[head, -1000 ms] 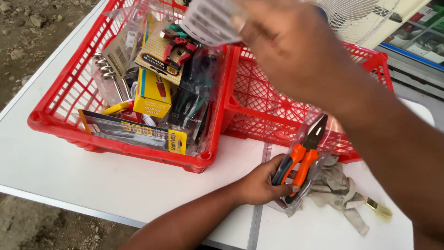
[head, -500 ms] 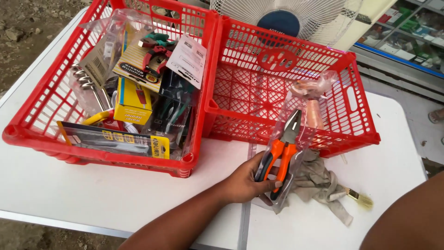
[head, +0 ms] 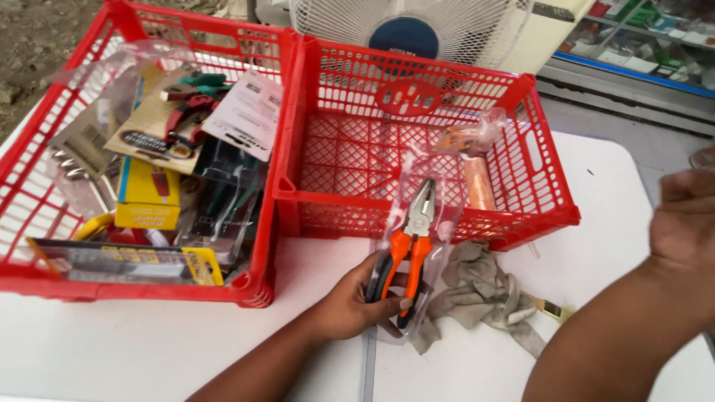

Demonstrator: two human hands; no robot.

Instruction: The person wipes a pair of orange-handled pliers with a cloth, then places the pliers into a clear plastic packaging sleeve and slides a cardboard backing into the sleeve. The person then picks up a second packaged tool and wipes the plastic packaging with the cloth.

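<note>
My left hand point(head: 356, 301) grips orange-handled pliers point(head: 410, 242) in a clear plastic pack, held upright just in front of the right red basket point(head: 551, 195). My right hand point(head: 685, 216) hovers at the right edge above the white table point(head: 112, 342); its fingers are cut off and blurred, and it holds nothing that I can see. The left red basket point(head: 141, 292) is packed with several boxed and carded tools, among them a white card pack point(head: 246, 112).
A crumpled grey rag point(head: 480, 294) lies beside the pliers, with a small brush tip point(head: 553, 308) poking out. The right basket holds one bagged orange item point(head: 477, 175). A white fan point(head: 417, 30) stands behind the baskets. Shelves are at the back right.
My right hand, which held a white card pack over the baskets, has withdrawn to the right; the pack lies in the left basket. My left hand has kept hold of the pliers.
</note>
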